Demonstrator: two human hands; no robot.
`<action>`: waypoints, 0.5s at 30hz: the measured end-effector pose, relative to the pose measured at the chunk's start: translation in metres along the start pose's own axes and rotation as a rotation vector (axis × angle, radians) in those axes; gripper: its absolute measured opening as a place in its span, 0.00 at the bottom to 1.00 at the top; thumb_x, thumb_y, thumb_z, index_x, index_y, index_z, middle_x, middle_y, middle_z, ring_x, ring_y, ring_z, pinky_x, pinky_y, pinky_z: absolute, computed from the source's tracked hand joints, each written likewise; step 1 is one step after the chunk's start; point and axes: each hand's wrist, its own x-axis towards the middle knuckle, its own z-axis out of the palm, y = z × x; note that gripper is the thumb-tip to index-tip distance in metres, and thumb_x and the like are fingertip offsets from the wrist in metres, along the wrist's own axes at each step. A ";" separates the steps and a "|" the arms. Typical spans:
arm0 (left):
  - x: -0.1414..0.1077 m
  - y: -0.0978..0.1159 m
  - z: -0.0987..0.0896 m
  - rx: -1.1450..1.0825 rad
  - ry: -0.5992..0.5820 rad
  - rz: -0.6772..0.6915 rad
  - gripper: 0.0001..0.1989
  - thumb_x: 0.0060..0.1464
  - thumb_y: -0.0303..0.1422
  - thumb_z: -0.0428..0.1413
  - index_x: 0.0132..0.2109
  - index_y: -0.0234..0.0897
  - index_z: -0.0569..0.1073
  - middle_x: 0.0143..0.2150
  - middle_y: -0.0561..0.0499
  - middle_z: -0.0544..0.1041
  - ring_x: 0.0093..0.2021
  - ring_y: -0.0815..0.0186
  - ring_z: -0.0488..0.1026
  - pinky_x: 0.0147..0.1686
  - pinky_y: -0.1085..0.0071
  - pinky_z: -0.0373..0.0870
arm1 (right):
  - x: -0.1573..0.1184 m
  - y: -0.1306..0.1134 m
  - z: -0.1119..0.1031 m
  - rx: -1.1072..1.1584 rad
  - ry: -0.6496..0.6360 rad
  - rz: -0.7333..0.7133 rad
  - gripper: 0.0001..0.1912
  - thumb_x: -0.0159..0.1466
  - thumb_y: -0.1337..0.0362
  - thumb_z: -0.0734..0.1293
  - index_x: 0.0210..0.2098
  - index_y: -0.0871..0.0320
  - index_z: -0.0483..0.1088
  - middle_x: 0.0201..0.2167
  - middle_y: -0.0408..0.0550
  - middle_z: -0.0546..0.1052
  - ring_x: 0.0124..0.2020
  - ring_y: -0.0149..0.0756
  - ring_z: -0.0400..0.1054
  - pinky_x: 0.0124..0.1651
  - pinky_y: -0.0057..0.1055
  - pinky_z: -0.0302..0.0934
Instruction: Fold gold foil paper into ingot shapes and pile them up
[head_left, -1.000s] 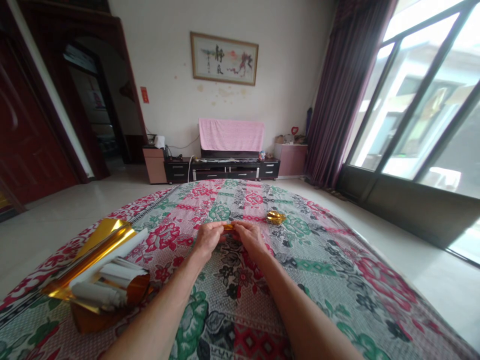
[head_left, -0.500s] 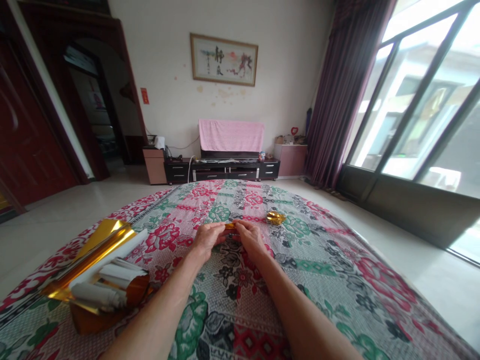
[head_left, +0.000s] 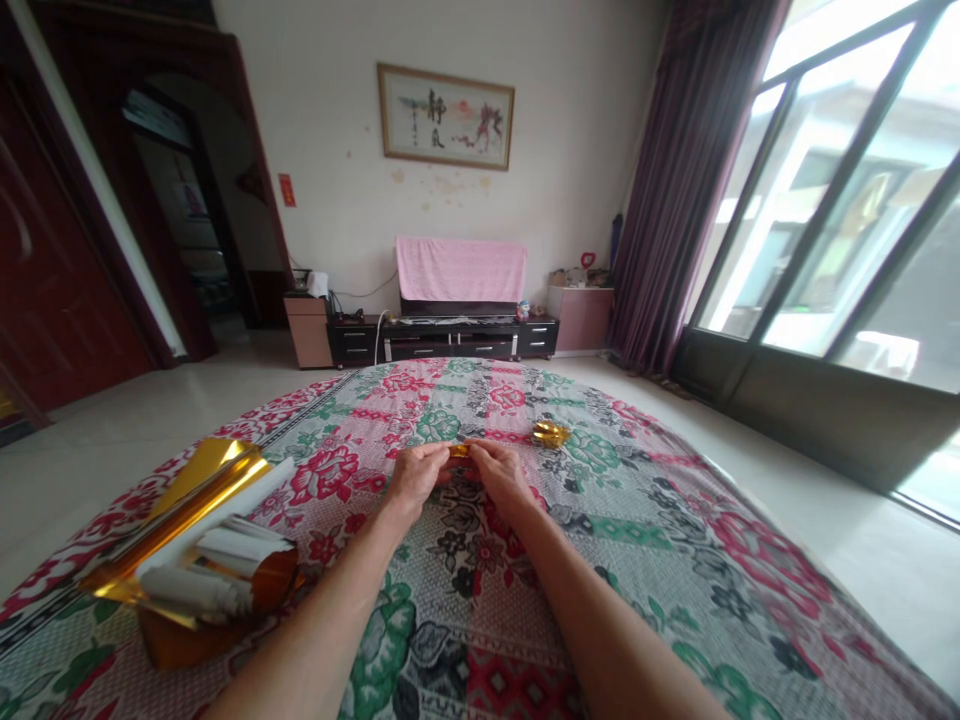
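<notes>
Between my fingertips, over the middle of the table, is a small piece of gold foil (head_left: 459, 452). My left hand (head_left: 415, 482) pinches its left end, and my right hand (head_left: 496, 472) pinches the right end. Most of the piece is hidden by the fingers, so its full shape cannot be made out. A little beyond my right hand a crumpled or folded gold foil piece (head_left: 551, 433) lies on the cloth, touched by neither hand.
A patterned tablecloth (head_left: 630, 480) in red, green and grey covers the round table. At the left lie gold foil sheets (head_left: 214, 500), partly rolled, with white-backed rolls (head_left: 202, 590) among them. Farther off stands a low black cabinet (head_left: 352, 342) against the wall.
Both hands keep their pinch on the gold foil in almost the same place, with only slight finger movement. The view has shifted very slightly.
</notes>
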 end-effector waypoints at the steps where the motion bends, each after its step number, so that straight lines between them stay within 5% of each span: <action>1: 0.001 -0.001 0.000 0.023 0.003 0.012 0.13 0.47 0.29 0.54 0.41 0.32 0.75 0.35 0.45 0.79 0.35 0.64 0.76 0.26 0.75 0.67 | 0.000 0.000 0.000 -0.003 -0.002 0.000 0.17 0.54 0.58 0.62 0.37 0.60 0.75 0.32 0.45 0.78 0.30 0.35 0.71 0.30 0.27 0.66; 15: 0.002 -0.004 0.001 0.210 0.058 0.118 0.15 0.48 0.30 0.51 0.42 0.32 0.75 0.34 0.45 0.79 0.33 0.64 0.76 0.25 0.75 0.69 | -0.005 -0.006 0.002 -0.039 0.003 -0.030 0.16 0.53 0.58 0.62 0.35 0.61 0.75 0.30 0.45 0.77 0.29 0.34 0.69 0.28 0.26 0.65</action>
